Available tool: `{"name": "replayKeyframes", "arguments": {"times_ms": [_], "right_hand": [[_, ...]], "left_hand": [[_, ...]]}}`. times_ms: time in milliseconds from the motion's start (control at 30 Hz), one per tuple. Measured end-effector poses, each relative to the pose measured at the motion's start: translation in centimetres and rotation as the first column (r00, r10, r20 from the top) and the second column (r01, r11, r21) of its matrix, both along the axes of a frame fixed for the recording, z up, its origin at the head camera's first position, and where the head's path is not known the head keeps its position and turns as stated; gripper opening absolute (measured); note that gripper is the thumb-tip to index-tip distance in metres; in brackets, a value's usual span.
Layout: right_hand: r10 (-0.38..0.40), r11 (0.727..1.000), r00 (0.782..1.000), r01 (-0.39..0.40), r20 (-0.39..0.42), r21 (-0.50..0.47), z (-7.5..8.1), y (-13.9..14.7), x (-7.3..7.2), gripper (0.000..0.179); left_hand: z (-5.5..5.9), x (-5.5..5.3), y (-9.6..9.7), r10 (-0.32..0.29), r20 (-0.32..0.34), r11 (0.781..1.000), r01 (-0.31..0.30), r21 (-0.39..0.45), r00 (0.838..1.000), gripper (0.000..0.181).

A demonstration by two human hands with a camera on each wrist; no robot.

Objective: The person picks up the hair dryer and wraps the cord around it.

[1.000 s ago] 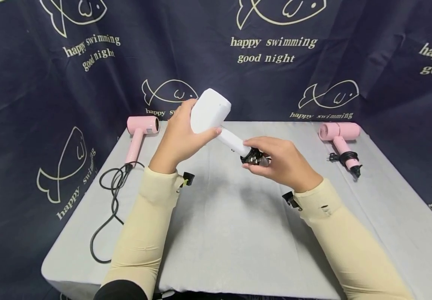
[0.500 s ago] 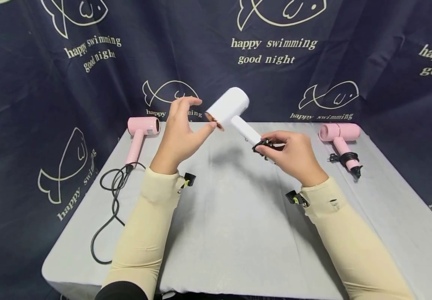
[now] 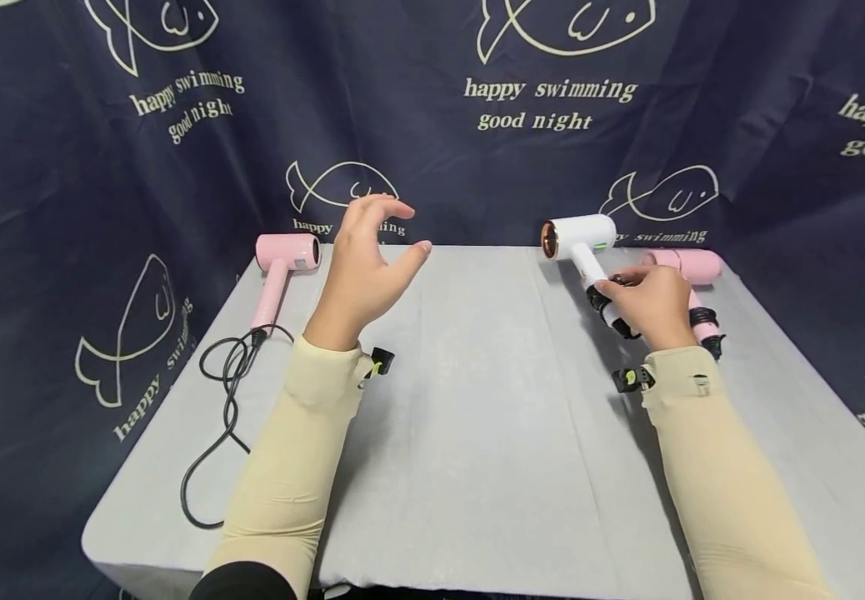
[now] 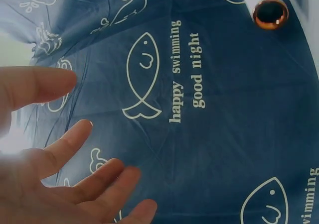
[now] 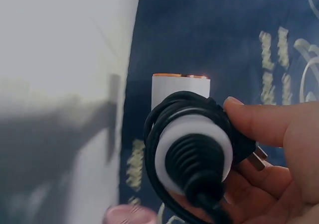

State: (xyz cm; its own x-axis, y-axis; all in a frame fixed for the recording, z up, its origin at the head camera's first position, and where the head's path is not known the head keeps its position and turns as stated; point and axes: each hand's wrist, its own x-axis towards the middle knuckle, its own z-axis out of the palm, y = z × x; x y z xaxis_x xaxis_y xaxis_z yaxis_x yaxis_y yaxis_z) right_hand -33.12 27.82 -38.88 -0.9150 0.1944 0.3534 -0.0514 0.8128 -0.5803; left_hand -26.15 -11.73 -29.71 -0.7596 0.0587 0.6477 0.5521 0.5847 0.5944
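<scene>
My right hand holds a white hair dryer by the lower handle, where its black cord is wound round. The dryer's copper-rimmed mouth points left, and its head is at the table's back edge in the head view. Metal plug prongs stick out by the fingers in the right wrist view. My left hand is raised over the left middle of the table, thumb and fingers spread apart with nothing between them. In the left wrist view the dryer's round mouth shows at the upper right.
A pink hair dryer lies at the back right, partly hidden by my right hand. Another pink hair dryer lies at the back left, its loose black cord trailing forward. A dark blue curtain hangs behind the grey-white table.
My left hand has let go of the white hair dryer's head and stays in place. The right hand has carried the dryer to the right and lower, towards the pink one.
</scene>
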Motion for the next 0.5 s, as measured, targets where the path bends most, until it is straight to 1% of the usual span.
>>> {"name": "replayKeyframes", "arguments": {"times_ms": [100,233,300,400,500], "right_hand": [[-0.049,0.999,0.998,0.049,0.048,-0.013,-0.7,2.0,-0.3,0.039],[-0.106,0.993,0.988,0.110,0.110,-0.034,-1.2,3.7,-0.5,0.040],[-0.121,0.991,0.984,0.127,0.133,-0.037,-1.4,4.3,-0.5,0.040],[-0.107,0.989,0.974,0.125,0.198,-0.082,-1.5,4.9,-0.5,0.039],[-0.067,0.990,0.960,0.098,0.270,-0.103,-1.6,5.2,-0.6,0.039]], "left_hand": [[0.1,-0.1,0.3,-0.007,0.011,1.000,0.007,0.000,1.000,0.037],[0.0,-0.1,0.2,-0.007,0.026,1.000,0.007,-0.006,1.000,0.037],[0.0,-0.2,0.1,-0.005,0.028,1.000,0.006,-0.012,1.000,0.037],[0.0,-0.2,0.1,-0.003,0.040,1.000,0.003,-0.020,0.999,0.037],[-0.1,-0.2,0.1,-0.008,0.062,1.000,0.009,-0.024,0.998,0.037]]}}
